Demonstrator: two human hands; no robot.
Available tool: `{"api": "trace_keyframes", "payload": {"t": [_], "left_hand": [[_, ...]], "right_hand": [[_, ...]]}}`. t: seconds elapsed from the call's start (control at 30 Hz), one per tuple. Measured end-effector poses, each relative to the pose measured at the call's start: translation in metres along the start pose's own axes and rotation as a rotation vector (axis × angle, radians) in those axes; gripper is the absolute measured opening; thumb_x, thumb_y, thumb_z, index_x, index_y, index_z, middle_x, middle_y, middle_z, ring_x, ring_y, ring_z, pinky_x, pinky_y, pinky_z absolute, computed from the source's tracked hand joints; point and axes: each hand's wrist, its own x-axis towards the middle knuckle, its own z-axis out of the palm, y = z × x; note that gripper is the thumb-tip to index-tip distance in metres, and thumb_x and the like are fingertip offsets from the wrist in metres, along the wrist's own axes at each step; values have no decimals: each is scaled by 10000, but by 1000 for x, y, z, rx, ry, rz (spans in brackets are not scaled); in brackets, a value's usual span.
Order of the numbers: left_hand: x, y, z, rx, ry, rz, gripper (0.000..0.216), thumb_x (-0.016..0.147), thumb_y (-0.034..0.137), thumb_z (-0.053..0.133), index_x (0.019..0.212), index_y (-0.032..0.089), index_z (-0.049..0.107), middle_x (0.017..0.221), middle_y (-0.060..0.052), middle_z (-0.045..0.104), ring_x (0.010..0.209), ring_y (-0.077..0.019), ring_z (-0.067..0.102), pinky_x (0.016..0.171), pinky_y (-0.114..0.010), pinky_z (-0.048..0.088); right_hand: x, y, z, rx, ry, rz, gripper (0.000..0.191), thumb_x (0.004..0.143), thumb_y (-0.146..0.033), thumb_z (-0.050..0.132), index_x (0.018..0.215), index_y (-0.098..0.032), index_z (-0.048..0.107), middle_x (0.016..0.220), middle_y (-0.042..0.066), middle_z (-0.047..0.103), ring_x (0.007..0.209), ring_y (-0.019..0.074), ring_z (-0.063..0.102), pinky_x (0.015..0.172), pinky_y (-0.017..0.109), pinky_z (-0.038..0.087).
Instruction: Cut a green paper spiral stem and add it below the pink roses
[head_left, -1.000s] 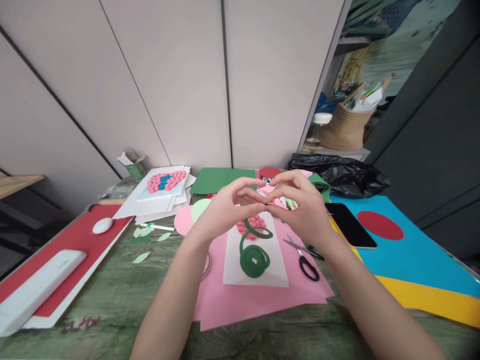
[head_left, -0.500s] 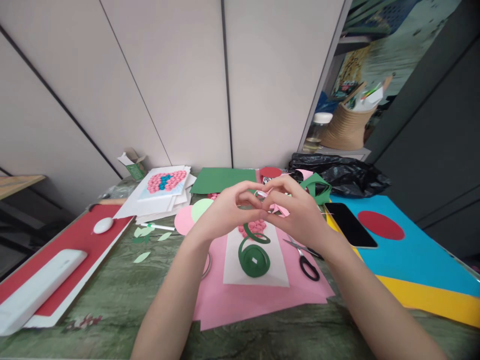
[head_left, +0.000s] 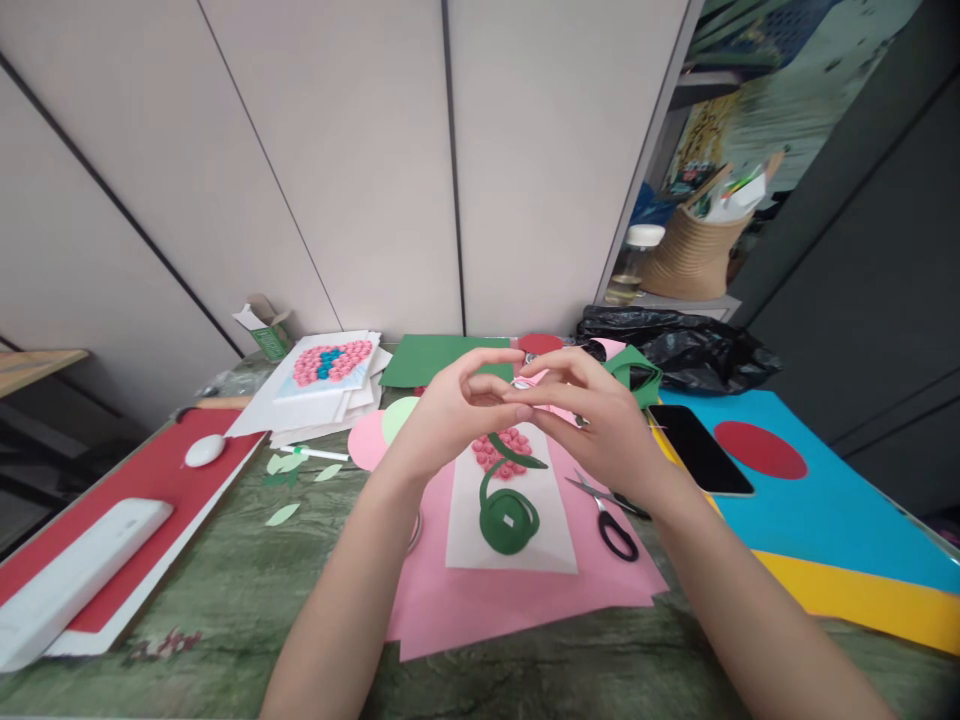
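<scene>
1. Head view is showing the left hand [head_left: 442,420] and the right hand [head_left: 600,425] meeting above the white card [head_left: 555,520], fingertips [head_left: 517,412] pinching together on the upper end of a green paper strip [head_left: 514,452].
2. Both hands' fingers are closing on that strip end; whether something smaller is also sitting between them I cannot tell.
3. From the pinch, the strip is hanging down onto the white card, where its lower end is sitting as a green coil [head_left: 508,522], just below a cluster of pink paper rolls [head_left: 501,447].
4. The scissors [head_left: 609,512] are lying just right of the white card, on the pink sheet [head_left: 495,600]; a phone [head_left: 697,448] is lying farther right on the tabletop [head_left: 225,590].
5. Judging the risk: pulling upward too hard is likely to drag the coil off the card or unwind it, and pinching too tightly could crease or tear the thin strip.
</scene>
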Motion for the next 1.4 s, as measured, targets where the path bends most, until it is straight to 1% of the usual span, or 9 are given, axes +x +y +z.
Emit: {"api": "trace_keyframes", "payload": {"t": [0.1, 0.2, 0.27, 0.4, 0.63, 0.97, 1.13, 1.23, 1.4], "left_hand": [[1, -1, 1, 42, 10, 20, 483, 694, 228, 705, 1147, 240, 537, 734, 15, 643, 688, -118, 601, 648, -255, 497], [1, -2, 2, 95, 16, 44, 485, 702, 245, 697, 1156, 244, 527, 796, -11, 656, 772, -149, 609, 670, -275, 502], [1, -3, 2, 112, -2, 44, 462, 716, 247, 684, 1151, 245, 528, 832, -24, 661, 818, -164, 611, 667, -276, 506], [2, -3, 2, 98, -63, 38, 418, 743, 236, 661, 1141, 240, 531, 817, -13, 657, 765, -145, 623, 697, -290, 511], [2, -4, 4, 12, -131, 10, 385, 755, 211, 653, 1126, 237, 550, 835, -9, 627, 783, -136, 612, 695, -275, 507], [2, -5, 7, -24, -165, 12, 382, 776, 177, 624, 1144, 209, 523, 826, -2, 603, 788, -113, 576, 716, -250, 485], [3, -6, 7, -40, -177, 23, 389, 769, 174, 631, 1143, 202, 528, 811, -2, 598, 792, -121, 573, 722, -262, 483], [4, -7, 7, -66, -156, 29, 404, 759, 183, 648, 1146, 210, 535, 809, -5, 611, 797, -133, 584, 715, -270, 481], [7, -13, 4, -151, -114, 23, 417, 753, 217, 671, 1151, 225, 544, 840, -14, 638, 817, -139, 604, 767, -292, 467]], "right_hand": [[0, 1, 1, 67, 24, 27, 179, 842, -127, 561, 897, -263, 665, 1037, 43, 551, 735, 126, 567, 668, 321, 516], [0, 1, 3, 73, 75, 52, 146, 826, -138, 586, 841, -253, 674, 1008, 41, 558, 728, 130, 581, 660, 326, 520], [0, 2, 4, 43, 99, 71, 128, 807, -144, 610, 815, -254, 677, 988, 41, 562, 775, 150, 589, 671, 333, 518], [1, 2, 2, 0, 127, 79, 110, 760, -130, 657, 755, -240, 661, 953, 44, 562, 903, 190, 576, 751, 361, 502], [1, 3, -2, 15, 70, 82, 186, 699, -57, 676, 678, -215, 579, 943, 30, 553, 911, 182, 565, 800, 350, 465], [0, -2, -4, -57, 42, 63, 232, 689, -35, 661, 655, -201, 503, 902, 20, 550, 883, 174, 552, 756, 314, 437], [1, -2, -2, -105, 49, 40, 215, 696, -59, 671, 669, -203, 513, 910, 15, 563, 862, 175, 561, 762, 339, 431], [1, -3, -2, -113, 65, 34, 189, 714, -73, 670, 678, -200, 534, 902, 24, 574, 866, 175, 566, 753, 331, 439], [1, -4, -5, -130, 116, -2, 111, 750, -121, 678, 753, -203, 603, 895, 34, 589, 846, 169, 580, 747, 336, 452]]}}
